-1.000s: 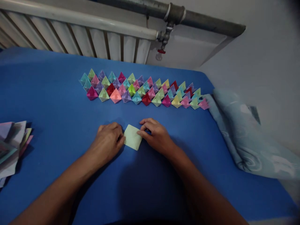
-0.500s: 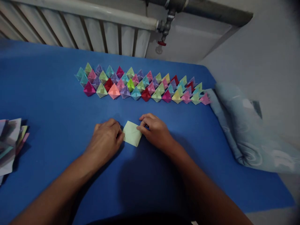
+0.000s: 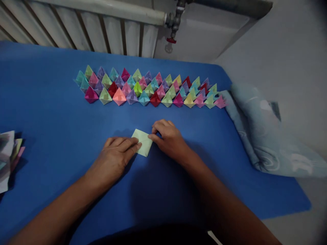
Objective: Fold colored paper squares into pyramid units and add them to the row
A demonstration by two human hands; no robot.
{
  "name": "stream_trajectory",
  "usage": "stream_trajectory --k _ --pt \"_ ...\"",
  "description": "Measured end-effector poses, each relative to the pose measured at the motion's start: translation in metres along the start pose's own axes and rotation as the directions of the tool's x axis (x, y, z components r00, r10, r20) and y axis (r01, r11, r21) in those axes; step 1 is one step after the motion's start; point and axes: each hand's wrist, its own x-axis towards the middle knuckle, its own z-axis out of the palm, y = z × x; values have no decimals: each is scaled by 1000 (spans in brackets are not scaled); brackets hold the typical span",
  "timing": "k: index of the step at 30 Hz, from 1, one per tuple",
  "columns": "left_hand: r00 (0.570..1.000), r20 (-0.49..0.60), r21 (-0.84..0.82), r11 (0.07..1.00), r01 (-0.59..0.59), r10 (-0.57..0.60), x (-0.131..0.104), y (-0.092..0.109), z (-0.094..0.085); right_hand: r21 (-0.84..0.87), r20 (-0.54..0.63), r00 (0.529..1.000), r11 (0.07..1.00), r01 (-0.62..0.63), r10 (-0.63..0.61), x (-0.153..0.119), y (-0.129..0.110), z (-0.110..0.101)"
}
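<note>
A pale green folded paper square (image 3: pixel 145 144) lies flat on the blue table (image 3: pixel 51 112), its crease lines showing. From the left, my left hand (image 3: pixel 116 153) presses its outstretched fingertips on the paper's left part. My right hand (image 3: pixel 170 137) pinches the upper right corner between thumb and curled fingers. Beyond both hands, rows of small folded paper pieces (image 3: pixel 155 99) in many colours stand close together.
At the left edge lies a pile of loose papers (image 3: pixel 6 153). A folded grey-green blanket (image 3: pixel 255 136) rests at the right by the wall. A white radiator (image 3: pixel 112 34) and a red-handled valve (image 3: pixel 171 40) are behind the table.
My left hand has gone from the paper's left edge to lying on top of it, fingers now stretched out. The whole view has shifted slightly; my right hand keeps to the corner.
</note>
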Motion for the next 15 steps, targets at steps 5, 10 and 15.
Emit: stream_trajectory --k 5,10,15 --pt "1000 -8 -28 1000 -13 13 4 -2 -10 0 -3 998 998 -61 61 -4 5 -3" --pt "999 1 -35 998 -45 45 11 -5 -16 -1 4 997 997 -82 82 -4 4 -2" --pt "998 -25 -25 998 -54 54 11 -7 -14 -11 -9 997 997 -79 79 -4 5 -2"
